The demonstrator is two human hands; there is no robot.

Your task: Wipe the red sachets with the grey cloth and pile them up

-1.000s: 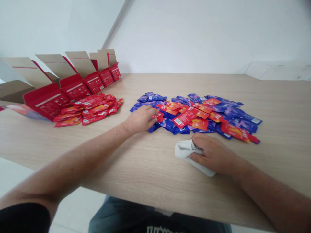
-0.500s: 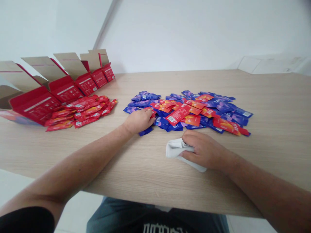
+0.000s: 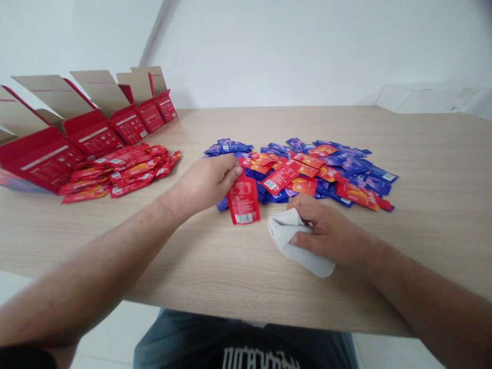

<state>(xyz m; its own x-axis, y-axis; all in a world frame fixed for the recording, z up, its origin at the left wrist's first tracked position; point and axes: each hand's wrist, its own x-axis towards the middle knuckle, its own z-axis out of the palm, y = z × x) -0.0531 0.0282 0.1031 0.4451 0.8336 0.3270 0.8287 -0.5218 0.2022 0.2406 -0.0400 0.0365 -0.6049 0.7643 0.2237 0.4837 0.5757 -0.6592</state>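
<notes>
Near edge: black shirt (image 3: 261,357) with white lettering, low in view, just behind the rim of the surface (image 3: 430,154)
Left hand (image 3: 205,184): held above the surface, at the near side of the pile
Left fingers (image 3: 230,171): pressed together against the thumb, pinching the top end of a red sachet (image 3: 243,201)
Sachet position: hanging tilted below the pinch, barcode end lowest, just in front of the pile; whether it touches the surface cannot be told
Handling judgement: a pinch at the top end appears sound, leaving the printed face exposed and the sachet free of its neighbours
Right hand (image 3: 326,233): low on the surface, beside the pile's near edge
Right fingers (image 3: 303,204): curled and closed with the thumb on a crumpled white cloth (image 3: 295,243)
Pile: blue sachets (image 3: 230,148) and orange-red sachets (image 3: 279,178), mixed and overlapping
Farther left: red sachets (image 3: 123,169) heaped beside a row of open red cartons (image 3: 92,134)
</notes>
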